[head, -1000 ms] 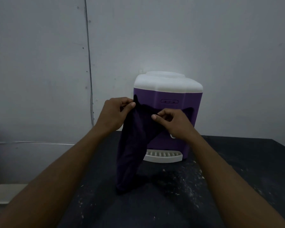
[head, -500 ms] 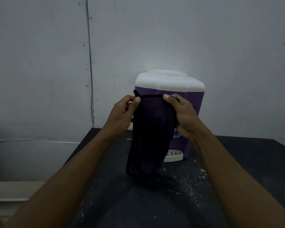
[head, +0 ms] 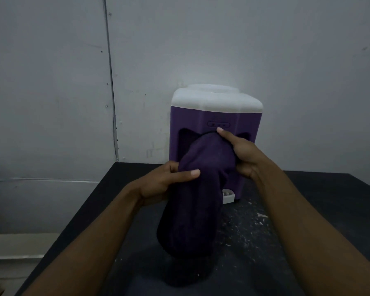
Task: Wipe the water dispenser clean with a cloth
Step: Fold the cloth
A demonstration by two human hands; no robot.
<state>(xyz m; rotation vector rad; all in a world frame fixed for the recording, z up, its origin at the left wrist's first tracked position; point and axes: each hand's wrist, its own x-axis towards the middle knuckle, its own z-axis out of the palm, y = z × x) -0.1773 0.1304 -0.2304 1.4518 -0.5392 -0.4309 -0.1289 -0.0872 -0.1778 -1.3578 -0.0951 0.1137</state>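
A purple water dispenser (head: 214, 116) with a white top stands at the back of a black table, against the wall. A dark purple cloth (head: 197, 206) hangs in front of it, folded over, its lower end reaching the tabletop. My left hand (head: 169, 180) grips the cloth's left side, thumb across the fabric. My right hand (head: 241, 152) holds the cloth's upper right edge, with a fingertip just below the dispenser's button panel (head: 218, 124). The cloth hides most of the dispenser's front and its white drip tray (head: 229, 196).
The black table (head: 308, 221) is speckled with white flecks to the right of the cloth. A grey panelled wall (head: 73, 82) rises right behind the dispenser. The table's left edge runs diagonally, with a pale ledge (head: 15, 246) beyond it.
My left hand has dropped from the cloth's top edge to lower on its left side. The cloth has folded over and bunched. The right hand keeps the upper edge near the button panel.
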